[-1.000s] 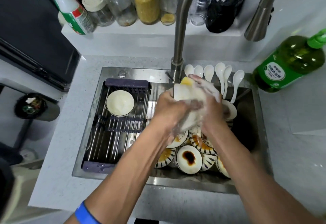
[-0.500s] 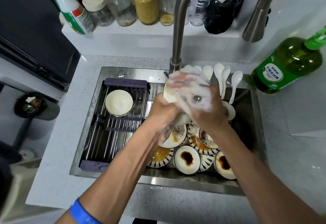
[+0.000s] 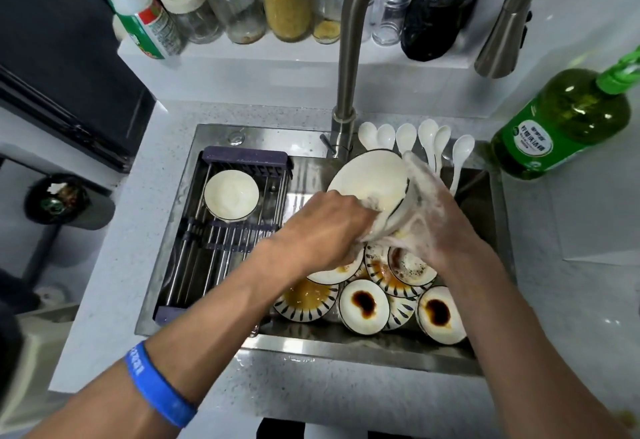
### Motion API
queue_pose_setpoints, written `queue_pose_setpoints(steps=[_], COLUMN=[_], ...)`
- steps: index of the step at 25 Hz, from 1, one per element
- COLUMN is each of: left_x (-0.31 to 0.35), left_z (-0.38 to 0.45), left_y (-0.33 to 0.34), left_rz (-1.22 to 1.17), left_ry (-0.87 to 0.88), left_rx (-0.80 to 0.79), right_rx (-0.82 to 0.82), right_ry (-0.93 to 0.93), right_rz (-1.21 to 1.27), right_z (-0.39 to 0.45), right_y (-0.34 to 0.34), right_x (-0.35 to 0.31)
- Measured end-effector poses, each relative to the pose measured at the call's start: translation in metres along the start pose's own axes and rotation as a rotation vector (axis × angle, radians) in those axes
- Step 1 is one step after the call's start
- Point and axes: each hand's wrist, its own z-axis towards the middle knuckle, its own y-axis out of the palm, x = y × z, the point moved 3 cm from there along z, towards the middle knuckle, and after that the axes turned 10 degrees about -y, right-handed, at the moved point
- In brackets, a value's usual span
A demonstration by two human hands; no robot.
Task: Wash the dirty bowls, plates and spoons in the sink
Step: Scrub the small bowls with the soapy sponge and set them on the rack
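Soap makes the bowl (image 3: 370,179) slippery, and it can break, so hold it tight by the rim. It sits in the middle of the frame, over the sink (image 3: 221,134). Your left hand (image 3: 322,227) grips its edge. Your right hand (image 3: 440,220) rubs its outside with foam. Half a second ago foam hid the bowl; now its clean inside shows.

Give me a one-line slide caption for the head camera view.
Left hand holds a bowl over the sink while the soapy right hand scrubs it.
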Motion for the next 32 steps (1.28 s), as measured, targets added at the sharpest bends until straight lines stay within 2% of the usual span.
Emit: queue_pose_setpoints(steps=[2,4,6,7,9,10,11,12,13,14,15,16,18,20,21,23,26,29,32], left_x=[-0.009,-0.026,-0.026,-0.023,-0.024,-0.027,-0.04,-0.055,-0.07,-0.082,-0.089,-0.093,-0.098,-0.12,-0.136,-0.167,-0.178,-0.167,-0.131], left_z=[-0.003,-0.021,-0.044,-0.051,-0.058,-0.064,-0.069,-0.064,-0.059,-0.06,-0.066,-0.072,-0.09,-0.114,-0.123,-0.135,-0.138,-0.148,-0.141], left_y=[0.013,0.03,0.042,0.051,0.063,0.066,0.067,0.07,0.074,0.079,0.084,0.088,0.108,0.144,0.164,0.188,0.201,0.186,0.171], left_rz=[0.084,-0.056,-0.487,-0.753,-1.264,-1.371,-1.429,-1.393,-1.301,-1.205,-1.169,-1.194,-1.41,-1.659,-1.674,-1.595,-1.553,-1.44,-1.231], left_ry=[-0.039,-0.172,-0.343,-0.457,-0.843,-0.974,-1.043,-1.132,-1.138,-1.115,-1.136,-1.192,-1.42,-1.655,-1.704,-1.72,-1.742,-1.798,-1.715], left_rx=[-0.143,-0.112,0.094,0.265,0.592,0.633,0.599,0.477,0.297,0.202,0.209,0.3,0.469,0.6,0.602,0.56,0.449,0.509,0.68], right_rx=[0.091,0.249,0.416,0.452,0.442,0.429,0.4,0.356,0.306,0.265,0.263,0.221,0.171,0.241,0.273,0.3,0.508,0.681,0.83], right_ry=[0.0,-0.085,-0.167,-0.188,-0.164,-0.158,-0.162,-0.177,-0.195,-0.226,-0.273,-0.329,-0.4,-0.441,-0.439,-0.347,-0.166,-0.061,-0.058], right_rz=[-0.087,-0.159,-0.146,-0.094,0.0,-0.08,-0.258,-0.563,-0.83,-1.031,-1.095,-1.119,-1.006,-0.845,-0.801,-0.78,-0.641,-0.493,-0.406], right_z=[0.001,0.005,0.01,0.014,0.02,0.022,0.03,0.043,0.056,0.065,0.073,0.075,0.07,0.06,0.054,0.048,0.036,0.024,0.015], right_y=[-0.009,-0.004,0.008,0.017,0.034,0.034,0.032,0.028,0.027,0.036,0.043,0.054,0.078,0.076,0.063,0.026,-0.035,-0.078,-0.121], right_x=[0.006,0.015,0.036,0.055,0.098,0.104,0.102,0.096,0.091,0.085,0.085,0.09,0.105,0.116,0.119,0.134,0.152,0.145,0.13])
